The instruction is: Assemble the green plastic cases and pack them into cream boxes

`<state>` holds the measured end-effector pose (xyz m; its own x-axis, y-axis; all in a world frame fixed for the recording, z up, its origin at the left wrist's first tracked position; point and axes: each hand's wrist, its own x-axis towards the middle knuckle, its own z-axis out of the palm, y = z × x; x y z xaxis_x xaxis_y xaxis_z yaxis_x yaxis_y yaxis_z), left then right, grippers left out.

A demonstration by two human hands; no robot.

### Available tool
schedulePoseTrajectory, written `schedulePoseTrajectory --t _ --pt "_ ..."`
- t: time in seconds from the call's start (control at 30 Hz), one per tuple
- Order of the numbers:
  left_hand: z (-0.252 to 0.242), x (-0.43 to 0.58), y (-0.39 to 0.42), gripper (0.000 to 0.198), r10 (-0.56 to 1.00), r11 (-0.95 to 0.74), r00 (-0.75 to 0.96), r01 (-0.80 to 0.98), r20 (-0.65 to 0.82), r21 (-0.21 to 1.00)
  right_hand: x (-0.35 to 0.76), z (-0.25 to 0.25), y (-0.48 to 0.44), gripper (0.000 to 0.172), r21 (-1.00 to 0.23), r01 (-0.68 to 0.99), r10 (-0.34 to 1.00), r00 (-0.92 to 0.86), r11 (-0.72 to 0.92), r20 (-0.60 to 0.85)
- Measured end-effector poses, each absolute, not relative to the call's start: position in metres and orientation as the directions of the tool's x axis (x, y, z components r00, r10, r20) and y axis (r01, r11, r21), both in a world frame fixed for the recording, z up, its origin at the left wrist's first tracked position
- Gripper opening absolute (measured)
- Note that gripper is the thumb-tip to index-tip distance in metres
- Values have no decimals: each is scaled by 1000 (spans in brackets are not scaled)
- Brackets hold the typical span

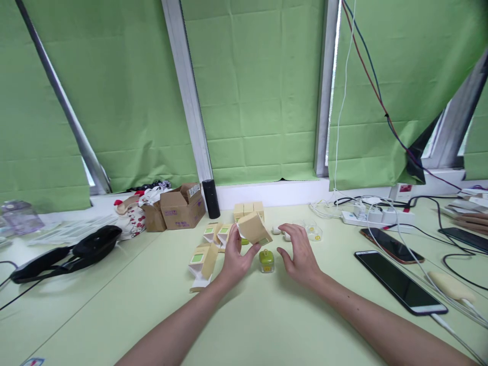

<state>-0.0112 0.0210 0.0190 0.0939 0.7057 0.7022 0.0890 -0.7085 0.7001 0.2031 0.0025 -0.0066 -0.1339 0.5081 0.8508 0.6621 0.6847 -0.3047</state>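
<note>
Left hand (235, 259) grips tan cardboard box (253, 229); right hand (301, 256) open, empty, at 3 o'clock of small green cube (266, 260).

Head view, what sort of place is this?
Likely a window-side office desk: green blinds, a power strip beside a plugged-in phone, small cartons, and a carton in the left hand.

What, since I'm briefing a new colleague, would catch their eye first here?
Two hands meet at the middle of the table: the left hand holds a small tan carton tilted above a little green case, while the right hand hovers open beside it. Behind them, green blinds cover the windows.
</note>
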Motion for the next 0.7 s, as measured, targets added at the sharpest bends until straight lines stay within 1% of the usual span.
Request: schedulePoseTrajectory --t 0.07,0.17,0.33,0.47,0.7 --pt "18 -10 24 55 743 -663 105 -13 661 748 202 -6 2 52 -296 657 501 -143 693 854" --pt "21 -9 26 55 784 -603 110 -104 611 791 202 -6 0 51 -295 648 497 -149 702 855" --pt "29 -8 22 77 843 -508 68 -225 534 831 199 -6 -3 50 -322 626 505 -136 711 852" --pt "30 -6 19 74 883 -428 89 -253 461 868 196 -5 -8 51 -357 581 518 -133 731 845" --pt "32 -2 14 64 917 -355 103 -230 386 906 191 -2 -13 56 -421 409 534 -215 809 817"
